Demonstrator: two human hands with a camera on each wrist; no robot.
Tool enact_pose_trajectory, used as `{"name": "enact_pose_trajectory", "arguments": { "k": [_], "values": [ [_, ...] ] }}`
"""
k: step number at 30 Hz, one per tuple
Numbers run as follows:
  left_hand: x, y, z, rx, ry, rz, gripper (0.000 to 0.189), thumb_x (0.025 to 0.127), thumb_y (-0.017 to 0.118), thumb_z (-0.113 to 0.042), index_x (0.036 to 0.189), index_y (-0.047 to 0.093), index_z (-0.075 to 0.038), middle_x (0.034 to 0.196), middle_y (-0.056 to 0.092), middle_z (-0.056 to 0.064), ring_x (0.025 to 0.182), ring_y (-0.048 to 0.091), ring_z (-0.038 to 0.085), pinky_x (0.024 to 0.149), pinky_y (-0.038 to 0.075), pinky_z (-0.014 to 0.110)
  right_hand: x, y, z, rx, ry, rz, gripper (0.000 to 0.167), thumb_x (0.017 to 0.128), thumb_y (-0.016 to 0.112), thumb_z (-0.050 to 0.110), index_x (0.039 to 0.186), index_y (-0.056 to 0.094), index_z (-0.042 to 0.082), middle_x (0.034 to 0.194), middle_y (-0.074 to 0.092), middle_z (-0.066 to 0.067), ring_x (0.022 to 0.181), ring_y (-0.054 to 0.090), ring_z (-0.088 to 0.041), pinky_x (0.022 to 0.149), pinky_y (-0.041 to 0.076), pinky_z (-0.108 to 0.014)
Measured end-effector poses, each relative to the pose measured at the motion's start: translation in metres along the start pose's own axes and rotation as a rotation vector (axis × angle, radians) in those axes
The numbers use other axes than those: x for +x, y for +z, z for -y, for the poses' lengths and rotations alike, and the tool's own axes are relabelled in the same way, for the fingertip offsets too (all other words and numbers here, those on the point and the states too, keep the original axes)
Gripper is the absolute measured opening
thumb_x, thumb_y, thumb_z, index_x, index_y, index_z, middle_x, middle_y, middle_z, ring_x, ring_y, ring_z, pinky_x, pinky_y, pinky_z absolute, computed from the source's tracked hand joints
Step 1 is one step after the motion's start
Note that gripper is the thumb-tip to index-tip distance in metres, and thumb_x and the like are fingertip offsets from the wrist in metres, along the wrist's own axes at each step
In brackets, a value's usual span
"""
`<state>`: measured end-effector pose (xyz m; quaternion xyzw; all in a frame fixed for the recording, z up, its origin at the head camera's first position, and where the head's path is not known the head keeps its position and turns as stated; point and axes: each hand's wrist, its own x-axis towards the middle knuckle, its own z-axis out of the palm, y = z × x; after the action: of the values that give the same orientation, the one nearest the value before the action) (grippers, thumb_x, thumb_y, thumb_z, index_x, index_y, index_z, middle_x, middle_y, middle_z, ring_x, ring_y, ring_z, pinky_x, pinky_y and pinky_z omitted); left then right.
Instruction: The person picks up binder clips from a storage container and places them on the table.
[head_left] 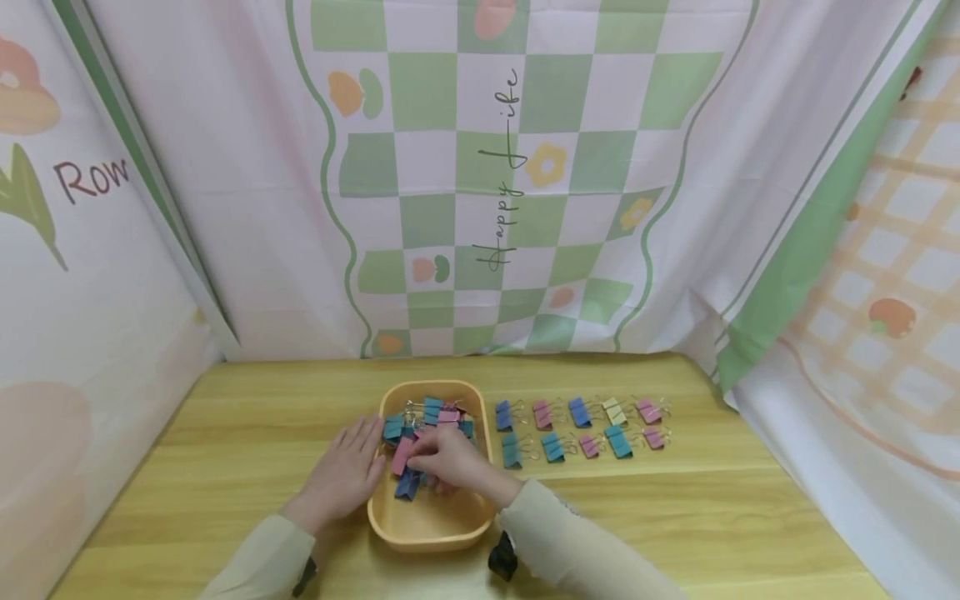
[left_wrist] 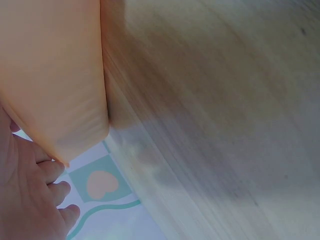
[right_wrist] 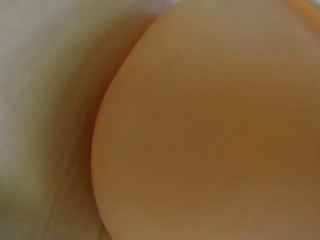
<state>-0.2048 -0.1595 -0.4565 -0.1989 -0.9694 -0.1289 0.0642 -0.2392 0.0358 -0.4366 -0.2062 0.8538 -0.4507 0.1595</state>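
An orange plastic tray holds a pile of pink, teal and blue binder clips, with a teal binder clip near its far end. My right hand reaches into it over the right rim, fingers curled and bunched at the pile. Its fingertips meet the edge of a pink binder clip, just above a blue binder clip; I cannot tell whether they pinch one. My left hand lies against the tray's left side, fingers extended; the left wrist view shows its fingers beside the tray wall.
Right of the tray, two rows of binder clips lie on the wooden table, among them a yellow one and a blue one. A printed curtain hangs behind the table. The tray's outer wall fills the right wrist view.
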Motion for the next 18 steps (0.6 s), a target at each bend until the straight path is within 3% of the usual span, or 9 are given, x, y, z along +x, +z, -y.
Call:
{"name": "enact_pose_trajectory", "arguments": {
  "k": [5,12,18],
  "values": [
    [-0.0004,-0.0005,-0.0008,0.007,-0.001,-0.004,0.055,0.098,0.039,-0.025,0.14,0.028,0.007,0.145,0.026,0.023,0.132,0.022,0.039,0.107,0.018,0.051,0.0011,0.0009,-0.0034,-0.024,0.016,-0.041,0.005,0.083,0.068,0.013,0.082,0.072,0.01,0.053,0.058,-0.003,0.04,0.054,-0.014,0.038,0.049,-0.028],
    [-0.0006,-0.0012,-0.0018,-0.004,-0.012,0.005,0.055,0.098,0.038,-0.025,0.141,0.027,0.007,0.146,0.023,0.022,0.133,0.02,0.038,0.108,0.016,0.05,0.0005,-0.0031,-0.0059,-0.029,-0.03,-0.134,0.006,0.082,0.066,0.003,0.078,0.07,0.005,0.057,0.058,0.001,0.045,0.053,-0.01,0.041,0.047,-0.023],
    [-0.0003,-0.0024,-0.0032,-0.003,-0.009,-0.003,0.054,0.098,0.04,-0.023,0.14,0.028,0.007,0.145,0.025,0.023,0.133,0.021,0.038,0.108,0.016,0.051,-0.0013,-0.0033,-0.0048,-0.025,-0.05,-0.051,0.013,0.082,0.067,0.005,0.095,0.071,0.005,0.06,0.061,-0.004,0.044,0.056,-0.016,0.04,0.049,-0.029]
  ]
}}
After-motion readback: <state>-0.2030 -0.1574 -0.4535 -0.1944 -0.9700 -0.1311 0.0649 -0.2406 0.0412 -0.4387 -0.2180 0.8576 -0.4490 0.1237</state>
